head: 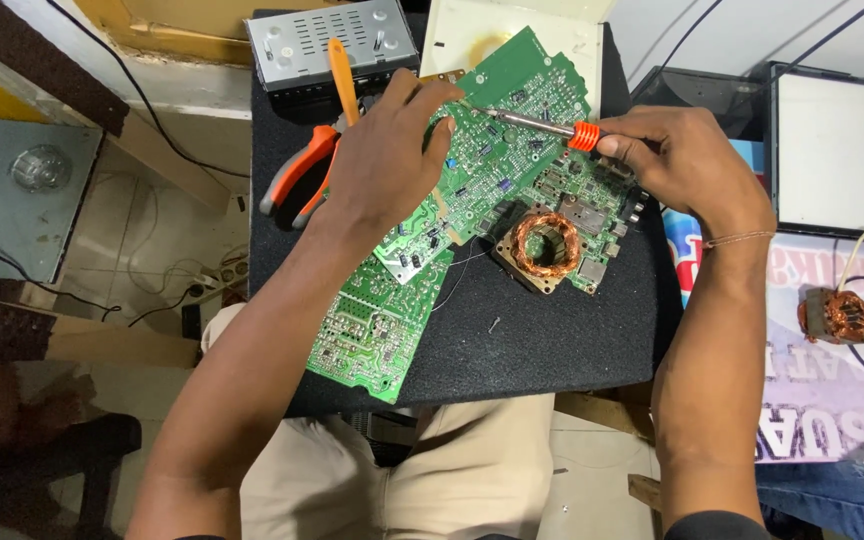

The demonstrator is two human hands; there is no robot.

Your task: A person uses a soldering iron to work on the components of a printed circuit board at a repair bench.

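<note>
On black foam mat (552,340), head view: two hands working a green circuit board (512,150) w/ a soldering iron (542,127)

Head cam: left hand (387,155) lies flat on the board, fingers spread & pressing down, not wrapped round anything; fingertips near the iron's tip. Right hand (687,160) closed in a pinch on the iron's orange grip, metal shaft pointing left, tip on the board's upper part. Board lies tilted across mat centre, overlapping a 2nd green board (377,325) lower left. Copper coil (545,245) sits on the board's lower edge, just below the iron. Orange-handled pliers (297,175) left of left hand, grey metal box (332,45) at mat top
</note>
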